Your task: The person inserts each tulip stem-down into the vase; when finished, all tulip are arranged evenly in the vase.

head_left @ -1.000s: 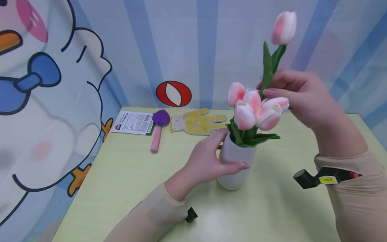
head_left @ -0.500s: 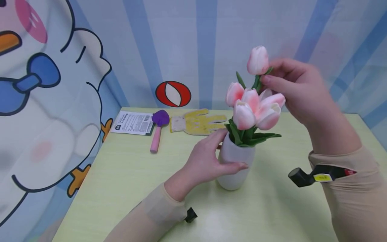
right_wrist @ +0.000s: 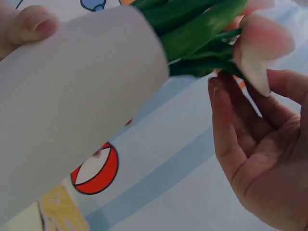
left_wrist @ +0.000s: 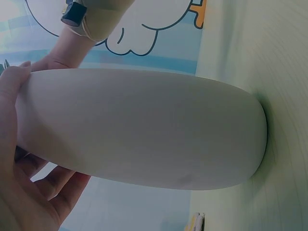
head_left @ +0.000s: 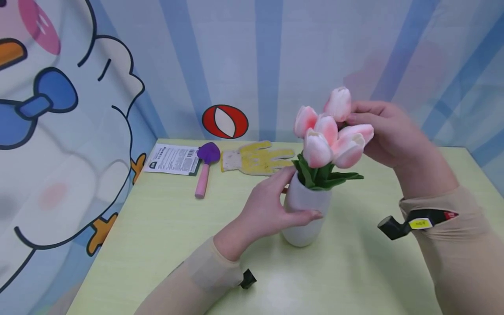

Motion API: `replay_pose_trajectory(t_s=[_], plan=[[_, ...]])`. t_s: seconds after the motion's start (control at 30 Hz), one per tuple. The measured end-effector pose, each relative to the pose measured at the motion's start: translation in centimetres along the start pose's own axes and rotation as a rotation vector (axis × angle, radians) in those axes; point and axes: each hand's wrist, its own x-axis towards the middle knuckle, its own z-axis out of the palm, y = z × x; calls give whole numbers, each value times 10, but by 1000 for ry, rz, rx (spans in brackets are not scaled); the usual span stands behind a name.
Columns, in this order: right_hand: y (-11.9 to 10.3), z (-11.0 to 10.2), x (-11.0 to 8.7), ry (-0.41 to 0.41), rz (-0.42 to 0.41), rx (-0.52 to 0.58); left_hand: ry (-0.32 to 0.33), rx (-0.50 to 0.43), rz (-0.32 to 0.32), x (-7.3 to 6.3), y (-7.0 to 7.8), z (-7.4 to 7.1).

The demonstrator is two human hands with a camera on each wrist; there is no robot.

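My left hand [head_left: 264,209] grips a white vase [head_left: 305,205] near its upper part, the thumb across the front. The vase stands upright on the table, and its base shows on the tabletop in the left wrist view. From its mouth rise several pink-and-white artificial tulips [head_left: 317,149] with green leaves [left_wrist: 6,65]. Behind and above the cluster, my right hand [head_left: 393,133] pinches the highest tulip [head_left: 338,104] just under its bloom. That tulip's lower stem is hidden by the other blooms. In the right wrist view, the fingers curl close beside a bloom [right_wrist: 264,41] and the leaves.
Along the back of the pale green table [head_left: 177,245] lie a printed packet [head_left: 173,159], a small shovel [head_left: 205,168] with purple blade and pink handle, and a yellow-and-white glove [head_left: 256,159]. A patterned curtain [head_left: 232,52] hangs behind; cartoon-printed fabric borders the left.
My right hand has brought the tulip left and then down, so its bloom now sits just above the others. The left hand keeps its hold on the vase.
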Motion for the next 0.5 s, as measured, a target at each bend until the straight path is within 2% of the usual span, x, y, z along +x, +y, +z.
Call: replay_pose_trajectory(t_s=[0.17,0.23,0.3,0.4,0.5], plan=[[20,-7,0,-142,28,160,3,-5,14,0,-1,0],[27,-7,0,-217,12,238,1,-8,17,0,0,0],[33,-5,-1,-254,-17,259,0,-9,12,-1,1,0],[37,-2,-7,-242,-61,152,-2,-5,1,-1,2,-1],[37,2,-11,-173,-79,-18,-2,1,2,-1,1,-2]])
